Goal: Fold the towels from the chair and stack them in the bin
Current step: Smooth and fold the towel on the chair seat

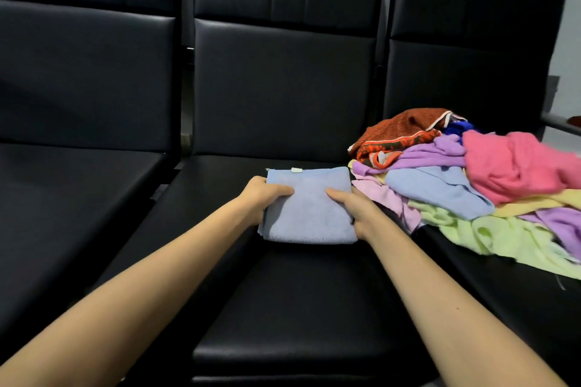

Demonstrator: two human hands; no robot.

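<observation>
We saw a blue towel (pixel 309 207), folded into a thick, roughly square pad, lying between the two hands on the black padded seat (pixel 283 308) of the middle chair. A small white tag (pixel 296 170) stuck out at its edge farthest from the hands. We judged it light, soft and floppy, with a fuzzy nap that would not slip in the fingers. Its layers looked loose, so lifted by one corner it would likely fall open. The safest hold seemed to be the one shown, on both side edges at once, with support under the bottom layer.

The left hand (pixel 262 195) gripped the towel's left edge, with one digit lying across the top of the cloth and the rest hidden at the edge. The right hand (pixel 355 204) gripped the right edge in a matching way. Both hands were closed on the cloth, neither spread flat. We could not tell whether the towel was resting on the seat or just lifted off it.

Just beyond the right hand, a loose pile of towels (pixel 440 188) in lilac, blue, pale green, yellow and orange lay unfolded on the next seat. A pink towel (pixel 515 163) sat on top, farther right. No bin showed in the view.
</observation>
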